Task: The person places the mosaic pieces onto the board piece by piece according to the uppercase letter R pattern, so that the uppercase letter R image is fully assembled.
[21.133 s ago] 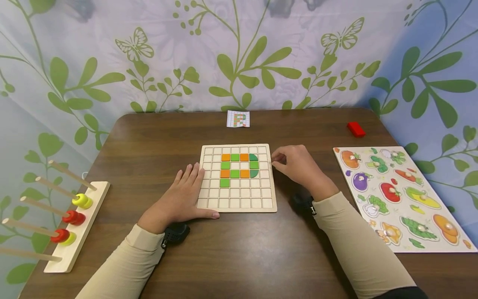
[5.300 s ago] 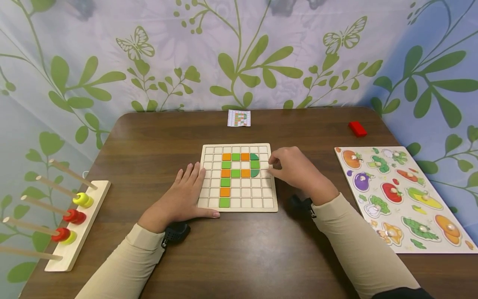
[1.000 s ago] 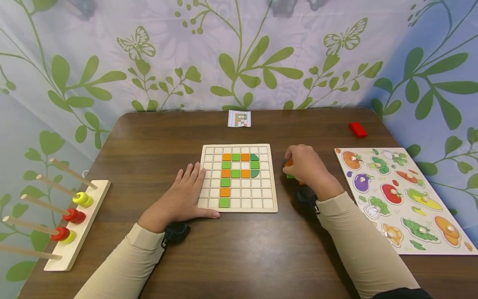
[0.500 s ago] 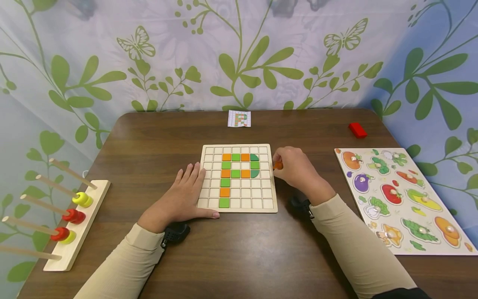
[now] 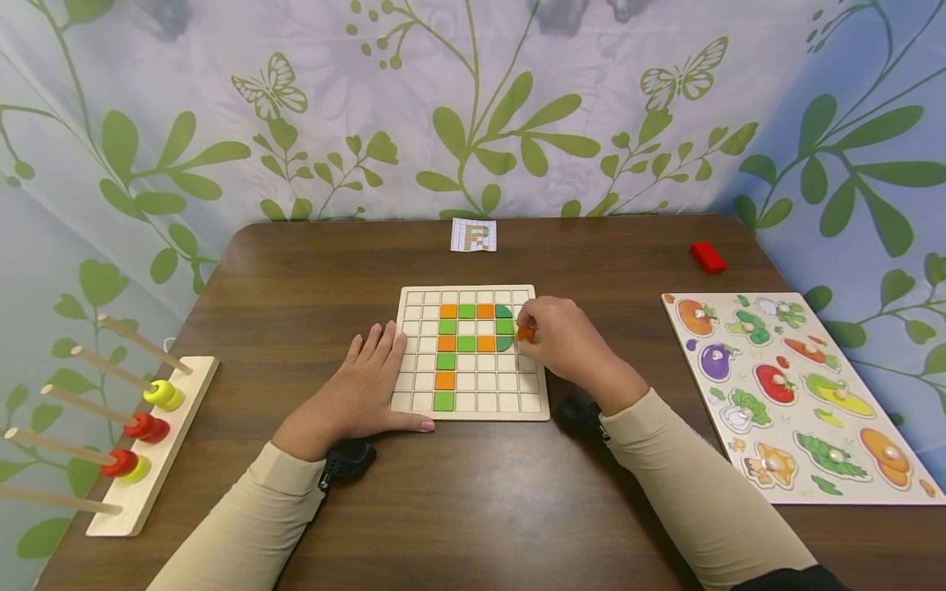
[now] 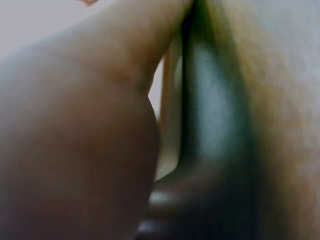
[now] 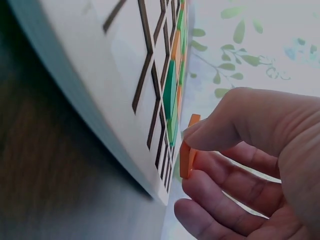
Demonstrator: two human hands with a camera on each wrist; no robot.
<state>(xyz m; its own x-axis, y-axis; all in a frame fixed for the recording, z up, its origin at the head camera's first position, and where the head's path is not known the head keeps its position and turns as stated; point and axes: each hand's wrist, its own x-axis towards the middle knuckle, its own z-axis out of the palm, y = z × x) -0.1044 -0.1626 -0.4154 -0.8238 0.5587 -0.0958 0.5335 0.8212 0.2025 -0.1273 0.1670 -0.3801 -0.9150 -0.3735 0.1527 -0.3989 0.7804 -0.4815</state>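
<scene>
A wooden grid board (image 5: 470, 414) lies mid-table with orange, light green and dark green tiles set in its squares in a P shape. My left hand (image 5: 362, 382) rests flat with fingers spread, its fingertips at the board's left edge and its thumb along the front edge. Over the board's right side, my right hand (image 5: 565, 341) pinches an orange tile (image 7: 187, 157) between thumb and fingers, just right of the lower dark green rounded tile (image 5: 504, 343). The left wrist view is mostly filled by blurred skin of the left hand (image 6: 75, 130).
A small pattern card (image 5: 474, 235) lies at the table's back edge. A red block (image 5: 708, 257) sits at back right, behind a vegetable puzzle board (image 5: 727, 308). On the left stands a wooden peg rack (image 5: 126, 509) with red and yellow rings.
Since the oldest frame, an orange and a green tile have joined the left column's bottom. Over the last second my right hand has moved left onto the board, carrying an orange tile.
</scene>
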